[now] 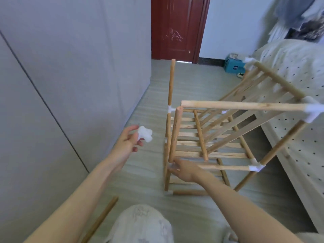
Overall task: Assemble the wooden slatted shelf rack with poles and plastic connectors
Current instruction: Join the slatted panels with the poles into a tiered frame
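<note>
The half-built wooden rack [210, 137] stands on the floor [140, 106] between the grey wardrobe [61, 76] and the bed [298, 85], its slatted shelves joined to poles by white plastic connectors, and its near-left upright pole [173, 135] ends bare at the top. The left hand [128, 142] is raised beside the rack, thumb and fingers pinching a loose white connector [145, 134], while the right hand [184, 170] curls around the near-left corner joint at the base of that upright. A spare pole [101, 220] lies on the floor by the person's knee, and a teal box [234, 65] sits near the red door [177, 28], contents unclear.
</note>
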`<state>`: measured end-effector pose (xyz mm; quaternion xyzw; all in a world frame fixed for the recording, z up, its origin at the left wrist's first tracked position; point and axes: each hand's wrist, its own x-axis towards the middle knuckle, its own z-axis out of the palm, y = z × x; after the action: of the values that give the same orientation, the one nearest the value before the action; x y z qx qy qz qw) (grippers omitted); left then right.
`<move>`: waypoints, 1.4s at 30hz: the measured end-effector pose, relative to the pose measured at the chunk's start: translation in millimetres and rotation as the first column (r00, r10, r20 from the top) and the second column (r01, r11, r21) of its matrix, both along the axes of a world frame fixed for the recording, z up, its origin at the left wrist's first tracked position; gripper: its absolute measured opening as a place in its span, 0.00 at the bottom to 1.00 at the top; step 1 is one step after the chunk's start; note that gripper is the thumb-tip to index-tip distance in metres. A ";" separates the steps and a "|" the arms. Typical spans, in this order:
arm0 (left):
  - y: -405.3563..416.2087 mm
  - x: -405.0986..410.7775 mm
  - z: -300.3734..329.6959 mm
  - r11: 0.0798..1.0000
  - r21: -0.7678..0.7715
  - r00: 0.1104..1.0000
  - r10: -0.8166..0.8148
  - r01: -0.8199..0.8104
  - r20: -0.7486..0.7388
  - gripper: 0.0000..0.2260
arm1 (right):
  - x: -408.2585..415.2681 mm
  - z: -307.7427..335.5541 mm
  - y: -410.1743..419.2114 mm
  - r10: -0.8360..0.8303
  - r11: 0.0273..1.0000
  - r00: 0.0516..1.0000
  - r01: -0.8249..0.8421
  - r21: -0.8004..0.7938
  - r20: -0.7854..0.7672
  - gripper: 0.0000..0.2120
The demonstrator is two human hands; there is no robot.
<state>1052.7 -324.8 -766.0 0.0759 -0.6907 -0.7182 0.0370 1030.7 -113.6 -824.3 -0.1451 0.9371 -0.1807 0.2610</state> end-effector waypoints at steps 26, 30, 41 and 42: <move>83.6 8.9 93.2 0.994 -0.069 0.980 0.072 -0.086 -0.185 0.16 | 19.1 159.2 34.9 -0.207 -0.164 0.816 0.515 -0.841 0.540 0.14; 79.1 10.6 88.9 0.996 0.003 0.965 0.083 -0.085 -0.251 0.08 | 22.3 149.7 24.1 -0.188 0.028 0.874 0.461 -0.887 0.448 0.16; 74.1 16.3 86.5 0.980 -0.070 0.903 0.142 -0.186 -0.405 0.11 | 31.0 141.4 15.2 -0.186 0.297 0.958 0.267 -0.917 0.219 0.16; 74.7 17.3 87.0 0.981 -0.075 0.898 0.130 -0.177 -0.420 0.11 | 31.0 140.8 15.9 -0.181 0.298 0.958 0.268 -0.916 0.222 0.16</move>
<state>1069.9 -250.0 -679.0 -0.0256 -0.6980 -0.6732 0.2427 1061.6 -97.8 -683.6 -0.1296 0.6602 -0.7270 0.1369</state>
